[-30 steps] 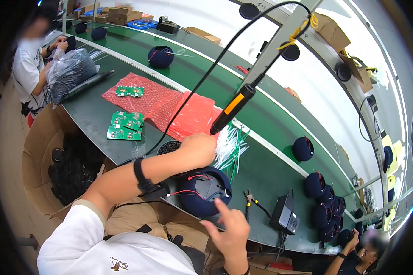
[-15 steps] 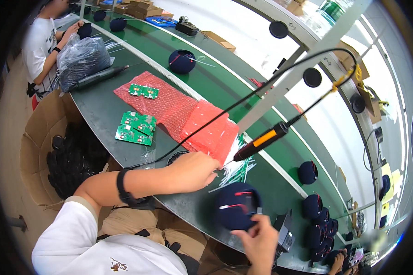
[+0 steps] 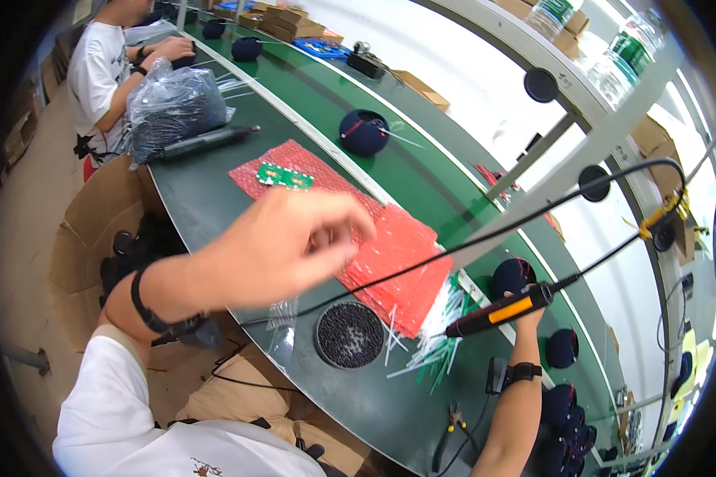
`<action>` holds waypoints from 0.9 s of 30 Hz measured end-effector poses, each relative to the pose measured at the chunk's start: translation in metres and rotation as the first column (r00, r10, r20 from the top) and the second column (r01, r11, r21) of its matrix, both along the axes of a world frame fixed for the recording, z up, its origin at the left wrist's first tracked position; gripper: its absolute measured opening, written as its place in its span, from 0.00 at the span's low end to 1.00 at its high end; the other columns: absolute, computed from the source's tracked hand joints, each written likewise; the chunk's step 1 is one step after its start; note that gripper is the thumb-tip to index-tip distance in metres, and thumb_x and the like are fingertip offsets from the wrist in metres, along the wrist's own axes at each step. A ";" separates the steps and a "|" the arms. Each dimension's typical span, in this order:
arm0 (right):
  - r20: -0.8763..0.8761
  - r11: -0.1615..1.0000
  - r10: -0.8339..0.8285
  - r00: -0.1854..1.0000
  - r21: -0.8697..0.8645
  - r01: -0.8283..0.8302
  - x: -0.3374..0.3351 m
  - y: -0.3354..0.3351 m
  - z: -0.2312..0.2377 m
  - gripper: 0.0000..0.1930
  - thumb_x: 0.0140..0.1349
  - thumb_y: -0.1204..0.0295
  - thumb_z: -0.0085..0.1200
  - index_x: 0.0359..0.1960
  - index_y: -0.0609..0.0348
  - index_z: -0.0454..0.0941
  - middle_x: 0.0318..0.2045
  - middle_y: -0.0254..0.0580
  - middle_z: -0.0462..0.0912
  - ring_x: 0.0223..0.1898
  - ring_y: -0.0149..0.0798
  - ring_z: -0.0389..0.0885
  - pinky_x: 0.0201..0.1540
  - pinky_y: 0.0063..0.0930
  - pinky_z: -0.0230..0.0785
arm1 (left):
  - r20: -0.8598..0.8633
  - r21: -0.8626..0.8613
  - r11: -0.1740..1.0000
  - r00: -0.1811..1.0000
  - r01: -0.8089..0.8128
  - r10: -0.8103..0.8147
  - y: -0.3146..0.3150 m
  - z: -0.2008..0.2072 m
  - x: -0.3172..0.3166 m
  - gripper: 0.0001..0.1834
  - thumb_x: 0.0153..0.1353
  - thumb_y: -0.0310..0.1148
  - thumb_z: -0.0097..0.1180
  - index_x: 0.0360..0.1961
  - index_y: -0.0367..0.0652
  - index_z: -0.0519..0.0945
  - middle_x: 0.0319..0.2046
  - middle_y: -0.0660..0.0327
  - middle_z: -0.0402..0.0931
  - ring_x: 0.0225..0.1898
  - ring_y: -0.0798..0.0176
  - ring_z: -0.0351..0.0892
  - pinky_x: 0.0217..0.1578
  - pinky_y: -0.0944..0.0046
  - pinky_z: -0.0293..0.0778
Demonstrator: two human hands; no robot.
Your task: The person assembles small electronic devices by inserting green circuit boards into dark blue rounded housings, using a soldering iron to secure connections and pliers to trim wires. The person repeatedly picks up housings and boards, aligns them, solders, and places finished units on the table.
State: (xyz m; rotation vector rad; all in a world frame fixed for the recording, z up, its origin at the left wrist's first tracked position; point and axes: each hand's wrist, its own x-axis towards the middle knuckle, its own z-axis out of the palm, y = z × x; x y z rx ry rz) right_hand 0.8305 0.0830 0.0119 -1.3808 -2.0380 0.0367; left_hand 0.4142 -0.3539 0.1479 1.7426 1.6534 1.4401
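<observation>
Left grip point(image 3: 282, 242), bent and gaping, hovers by red wrap point(image 3: 402, 258); right grip point(image 3: 528, 319) at ball point(image 3: 512, 275), hold unclear; bottles point(image 3: 633, 49) green-labelled

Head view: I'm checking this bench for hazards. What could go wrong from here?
The open dish of small black parts sits near the left hand; a stray knock might spill them. The black cable slants across the bench, so a hand could snag it. The hanging screwdriver overlaps the right hand in this view; drawing that hand back might bump it.
</observation>
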 end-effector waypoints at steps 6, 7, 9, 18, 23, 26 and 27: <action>0.109 0.990 -0.127 0.986 -0.055 0.133 -0.050 0.042 0.001 0.34 0.43 0.64 0.80 0.54 0.58 0.79 0.46 0.54 0.87 0.48 0.53 0.88 0.54 0.42 0.78 | -0.296 -0.047 0.958 0.920 -0.282 0.257 0.128 -0.015 -0.095 0.11 0.60 0.27 0.62 0.44 0.37 0.85 0.32 0.54 0.86 0.38 0.52 0.88 0.42 0.54 0.81; 0.079 0.976 -0.114 0.990 -0.178 0.126 -0.058 0.037 0.010 0.36 0.45 0.66 0.79 0.58 0.60 0.78 0.45 0.56 0.87 0.47 0.52 0.88 0.53 0.42 0.78 | -0.416 -0.018 0.942 0.859 -0.335 0.297 0.159 -0.028 -0.112 0.13 0.59 0.27 0.62 0.46 0.37 0.85 0.36 0.53 0.86 0.41 0.49 0.87 0.45 0.52 0.81; 0.043 0.960 -0.034 0.998 -0.276 0.045 -0.038 0.029 0.019 0.35 0.48 0.67 0.77 0.60 0.63 0.77 0.44 0.56 0.87 0.47 0.51 0.88 0.53 0.41 0.78 | -0.577 0.026 0.915 0.741 -0.402 0.342 0.221 -0.051 -0.126 0.16 0.58 0.27 0.62 0.49 0.39 0.84 0.42 0.53 0.85 0.47 0.46 0.86 0.50 0.50 0.80; 0.148 0.906 0.235 0.961 -0.392 -0.161 -0.001 -0.291 0.067 0.30 0.53 0.72 0.73 0.58 0.70 0.77 0.35 0.49 0.87 0.36 0.45 0.87 0.44 0.39 0.79 | -0.841 0.224 0.815 0.317 -0.535 0.439 0.321 -0.131 -0.165 0.18 0.59 0.30 0.64 0.50 0.44 0.79 0.51 0.59 0.78 0.59 0.54 0.77 0.57 0.53 0.74; 0.530 0.966 -0.056 0.846 0.244 -0.088 0.023 -0.377 0.023 0.16 0.68 0.72 0.64 0.53 0.68 0.78 0.42 0.41 0.85 0.39 0.34 0.83 0.43 0.27 0.78 | -0.761 0.279 0.862 0.450 -0.422 0.467 0.292 -0.120 -0.155 0.28 0.41 0.34 0.80 0.44 0.44 0.80 0.43 0.55 0.80 0.50 0.49 0.81 0.52 0.50 0.75; 0.443 0.975 -0.139 0.886 0.217 0.044 0.039 -0.393 -0.014 0.19 0.66 0.75 0.63 0.56 0.69 0.76 0.46 0.47 0.82 0.44 0.41 0.81 0.48 0.32 0.76 | -0.496 0.162 0.903 0.758 -0.398 0.423 0.239 -0.088 -0.125 0.28 0.42 0.32 0.79 0.44 0.41 0.76 0.40 0.51 0.77 0.47 0.46 0.80 0.47 0.51 0.76; 0.377 0.986 -0.138 0.916 0.144 0.089 0.049 -0.395 -0.030 0.23 0.63 0.75 0.64 0.59 0.70 0.75 0.50 0.53 0.80 0.50 0.49 0.79 0.53 0.38 0.73 | -0.464 0.258 0.910 0.785 -0.325 0.412 0.222 -0.086 -0.120 0.28 0.42 0.31 0.79 0.42 0.40 0.74 0.38 0.51 0.75 0.42 0.46 0.78 0.44 0.51 0.75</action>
